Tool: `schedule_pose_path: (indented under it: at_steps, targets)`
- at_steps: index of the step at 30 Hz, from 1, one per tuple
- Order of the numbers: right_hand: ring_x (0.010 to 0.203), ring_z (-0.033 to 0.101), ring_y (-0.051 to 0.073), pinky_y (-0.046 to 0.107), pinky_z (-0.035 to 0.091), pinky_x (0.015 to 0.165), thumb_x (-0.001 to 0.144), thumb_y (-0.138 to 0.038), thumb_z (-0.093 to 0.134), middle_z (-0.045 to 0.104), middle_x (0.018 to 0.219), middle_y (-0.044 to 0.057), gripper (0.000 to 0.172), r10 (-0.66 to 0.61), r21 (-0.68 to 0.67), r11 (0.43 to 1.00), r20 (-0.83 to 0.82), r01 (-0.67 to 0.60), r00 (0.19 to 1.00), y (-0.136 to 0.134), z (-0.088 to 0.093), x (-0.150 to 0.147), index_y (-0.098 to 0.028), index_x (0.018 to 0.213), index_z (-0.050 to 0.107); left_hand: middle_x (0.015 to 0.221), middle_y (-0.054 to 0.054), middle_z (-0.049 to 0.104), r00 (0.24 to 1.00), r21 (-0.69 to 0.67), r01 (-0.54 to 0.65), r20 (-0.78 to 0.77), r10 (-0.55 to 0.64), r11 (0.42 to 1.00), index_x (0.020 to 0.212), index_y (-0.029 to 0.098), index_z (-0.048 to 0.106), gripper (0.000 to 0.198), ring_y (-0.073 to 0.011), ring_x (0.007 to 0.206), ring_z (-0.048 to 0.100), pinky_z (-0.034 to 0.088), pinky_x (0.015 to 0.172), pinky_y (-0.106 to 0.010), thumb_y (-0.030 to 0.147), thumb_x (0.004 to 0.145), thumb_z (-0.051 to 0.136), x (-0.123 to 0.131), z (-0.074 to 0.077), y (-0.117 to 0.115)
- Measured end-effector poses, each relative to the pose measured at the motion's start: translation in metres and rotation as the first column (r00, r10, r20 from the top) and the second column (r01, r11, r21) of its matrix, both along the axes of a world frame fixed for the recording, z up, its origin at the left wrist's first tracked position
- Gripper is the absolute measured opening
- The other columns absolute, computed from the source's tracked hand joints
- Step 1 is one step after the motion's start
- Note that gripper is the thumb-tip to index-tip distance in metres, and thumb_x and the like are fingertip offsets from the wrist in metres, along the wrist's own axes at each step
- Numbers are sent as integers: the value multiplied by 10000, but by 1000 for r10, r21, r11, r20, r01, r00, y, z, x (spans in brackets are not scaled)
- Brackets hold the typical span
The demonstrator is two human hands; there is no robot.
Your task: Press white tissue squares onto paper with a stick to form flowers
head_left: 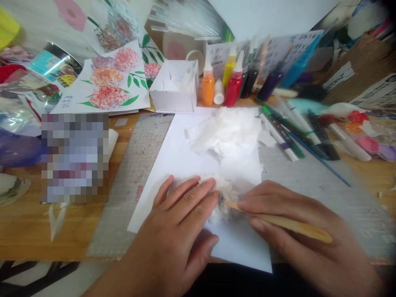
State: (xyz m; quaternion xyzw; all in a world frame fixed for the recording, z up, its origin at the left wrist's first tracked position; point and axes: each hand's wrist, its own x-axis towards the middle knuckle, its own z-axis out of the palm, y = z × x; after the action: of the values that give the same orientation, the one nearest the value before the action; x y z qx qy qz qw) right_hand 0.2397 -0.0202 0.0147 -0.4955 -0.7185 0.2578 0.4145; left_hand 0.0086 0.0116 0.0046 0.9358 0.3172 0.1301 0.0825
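My right hand (297, 222) is closed around a pale wooden stick (287, 227), held like a pen. Its narrow tip points left into a small fluffy off-white clump (230, 194), where a dark spot shows. My left hand (185, 214) lies with fingers spread, fingertips pressing on the left side of that clump and partly covering it. The clump rests on a sheet of white paper (173, 161). Just beyond it on the same sheet sits a loose heap of white cotton-like material (232, 130).
A grey cutting mat (123, 198) lies under the paper. Behind stand a white box (173, 93), an orange bottle (208, 86) and a red bottle (234, 86). Several markers (281, 134) and a thin blue stick (324, 161) lie to the right. Flower pictures (108, 82) are at back left.
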Motion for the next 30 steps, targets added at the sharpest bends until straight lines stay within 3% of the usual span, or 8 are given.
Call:
schedule_pose_path:
  at_steps: [8,23,27,30]
  targets:
    - [821,689,139,211,572,667,801,-115,615,739,858,7,210,44,2,999,36,-45,998,3,3,-2,-229,960,691,1473,-52,427,1000,-26,-9,2,9,1000,1354,173,468,499,-271,1346,376,138,1161,-490,250,867,544,0,2,0]
    - [882,674,121,204,553,732,834,-141,635,740,954,-28,256,17,-61,998,-7,-18,1000,4,-2,-6,-286,1038,690,1482,-101,388,1000,-56,-25,2,25,998,1393,184,401,571,-300,1337,366,235,1117,-537,270,853,564,2,4,1]
    - [862,673,108,198,552,724,837,-128,628,740,937,-31,276,23,-92,995,-34,-26,999,6,-2,-6,-290,1051,694,1501,-68,356,999,-67,3,46,0,998,1338,236,470,505,-303,1353,334,202,1123,-560,235,843,573,2,6,0]
    - [835,677,107,196,555,708,828,-114,632,742,916,-27,276,19,-108,994,-48,-24,999,6,-1,-5,-288,1029,705,1459,-39,436,996,-60,13,91,-8,998,1279,224,534,453,-298,1349,346,158,1144,-557,203,829,582,2,6,-2]
